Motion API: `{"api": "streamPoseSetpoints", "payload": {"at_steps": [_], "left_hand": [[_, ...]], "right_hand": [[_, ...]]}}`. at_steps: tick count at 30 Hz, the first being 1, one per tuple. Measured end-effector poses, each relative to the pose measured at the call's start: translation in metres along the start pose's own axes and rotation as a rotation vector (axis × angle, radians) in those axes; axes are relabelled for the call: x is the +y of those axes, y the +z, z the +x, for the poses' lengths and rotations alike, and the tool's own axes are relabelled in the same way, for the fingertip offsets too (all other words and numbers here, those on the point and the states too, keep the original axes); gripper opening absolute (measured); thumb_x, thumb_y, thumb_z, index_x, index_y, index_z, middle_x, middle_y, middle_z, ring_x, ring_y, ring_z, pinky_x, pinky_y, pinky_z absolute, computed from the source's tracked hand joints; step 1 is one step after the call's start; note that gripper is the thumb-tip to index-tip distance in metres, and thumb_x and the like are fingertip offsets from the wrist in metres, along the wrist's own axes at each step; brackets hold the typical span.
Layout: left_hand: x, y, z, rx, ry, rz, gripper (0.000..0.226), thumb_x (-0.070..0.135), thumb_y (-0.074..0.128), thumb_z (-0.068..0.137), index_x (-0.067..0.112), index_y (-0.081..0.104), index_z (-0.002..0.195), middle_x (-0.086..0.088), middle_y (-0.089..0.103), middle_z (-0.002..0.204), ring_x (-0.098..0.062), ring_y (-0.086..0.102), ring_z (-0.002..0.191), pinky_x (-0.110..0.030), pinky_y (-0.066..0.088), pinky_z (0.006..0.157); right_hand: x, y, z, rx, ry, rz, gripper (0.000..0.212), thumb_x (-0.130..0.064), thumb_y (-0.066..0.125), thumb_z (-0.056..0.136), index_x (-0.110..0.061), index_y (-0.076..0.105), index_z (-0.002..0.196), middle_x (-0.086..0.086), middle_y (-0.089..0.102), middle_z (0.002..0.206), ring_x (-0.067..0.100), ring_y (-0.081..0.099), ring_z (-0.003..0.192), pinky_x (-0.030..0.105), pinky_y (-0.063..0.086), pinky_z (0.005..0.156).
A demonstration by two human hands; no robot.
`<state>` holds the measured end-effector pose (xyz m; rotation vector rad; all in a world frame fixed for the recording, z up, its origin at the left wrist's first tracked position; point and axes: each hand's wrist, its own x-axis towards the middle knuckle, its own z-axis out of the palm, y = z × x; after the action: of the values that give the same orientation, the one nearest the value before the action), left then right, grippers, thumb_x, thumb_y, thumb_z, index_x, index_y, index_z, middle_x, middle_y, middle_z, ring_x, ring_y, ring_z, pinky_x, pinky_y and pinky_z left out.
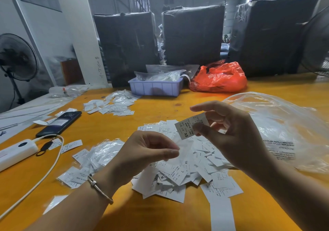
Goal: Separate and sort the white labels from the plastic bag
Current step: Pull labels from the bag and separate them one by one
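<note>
1. Right hand (229,133): raised above the orange surface (160,213), thumb and fingers pinching one white label (191,126) marked "XS"; the label is tilted.
2. Left hand (142,152): held just beside the right, fingers curled, thumb and forefinger pinching a small clear sleeve (179,148) that hangs under the held label.
3. Pile of loose labels (179,172): lies on the surface beneath both hands; sizes "XL", "L" and "M" are legible.
4. Large clear plastic bag (277,124): lies crumpled at the right, beside the pile.
5. Empty clear sleeves (105,152): heaped left of the pile; a second sorted group (112,104) lies farther back.
6. Background: lilac tray (156,87), red bag (220,77), phone (60,123), white power bank (16,152).
</note>
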<state>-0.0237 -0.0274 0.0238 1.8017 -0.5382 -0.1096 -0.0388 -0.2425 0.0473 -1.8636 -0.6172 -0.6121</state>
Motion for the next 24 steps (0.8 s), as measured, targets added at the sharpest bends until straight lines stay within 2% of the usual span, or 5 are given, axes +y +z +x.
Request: {"api": "streamPoseSetpoints", "payload": {"at_steps": [10, 15, 18, 20, 24], "left_hand": [[-0.001, -0.002, -0.001, -0.028, 0.005, -0.032, 0.012, 0.029, 0.080, 0.073, 0.022, 0.081, 0.083, -0.007, 0.075, 0.083, -0.007, 0.064, 0.068, -0.017, 0.051, 0.064], [-0.002, -0.001, 0.000, -0.059, 0.002, -0.054, 0.015, 0.030, 0.078, 0.077, 0.017, 0.079, 0.084, -0.006, 0.073, 0.078, -0.011, 0.064, 0.068, -0.018, 0.051, 0.064], [-0.003, 0.000, 0.001, -0.059, -0.007, -0.041, 0.009, 0.027, 0.074, 0.082, 0.019, 0.079, 0.084, -0.003, 0.074, 0.078, -0.011, 0.064, 0.068, -0.018, 0.051, 0.064], [-0.004, 0.000, 0.001, -0.043, -0.015, -0.039, 0.010, 0.029, 0.074, 0.082, 0.020, 0.079, 0.084, -0.003, 0.075, 0.079, -0.011, 0.064, 0.068, -0.017, 0.051, 0.064], [-0.004, 0.000, 0.002, 0.000, -0.008, -0.034, 0.011, 0.030, 0.073, 0.082, 0.021, 0.078, 0.084, -0.006, 0.075, 0.081, -0.014, 0.066, 0.069, -0.018, 0.052, 0.065]], "right_hand": [[0.004, -0.001, -0.001, -0.115, 0.012, -0.063, 0.028, 0.001, 0.070, 0.082, -0.024, 0.069, 0.094, -0.015, 0.070, 0.075, 0.008, 0.066, 0.071, 0.036, 0.052, 0.059], [0.010, 0.004, -0.003, -0.180, 0.007, -0.152, 0.032, -0.007, 0.068, 0.086, -0.031, 0.069, 0.107, -0.013, 0.069, 0.082, 0.026, 0.064, 0.066, 0.041, 0.053, 0.059], [0.013, 0.007, -0.005, -0.215, 0.010, -0.189, 0.034, -0.011, 0.062, 0.091, -0.030, 0.066, 0.119, -0.019, 0.065, 0.083, 0.017, 0.063, 0.067, 0.031, 0.053, 0.060], [0.015, 0.008, -0.005, -0.213, 0.019, -0.234, 0.035, -0.017, 0.054, 0.096, -0.032, 0.060, 0.127, -0.013, 0.067, 0.087, 0.011, 0.060, 0.069, 0.024, 0.049, 0.059], [0.011, 0.008, -0.005, -0.246, 0.051, -0.359, 0.054, -0.052, 0.031, 0.093, -0.036, 0.038, 0.144, -0.008, 0.067, 0.116, 0.009, 0.059, 0.085, 0.030, 0.046, 0.073]]}}
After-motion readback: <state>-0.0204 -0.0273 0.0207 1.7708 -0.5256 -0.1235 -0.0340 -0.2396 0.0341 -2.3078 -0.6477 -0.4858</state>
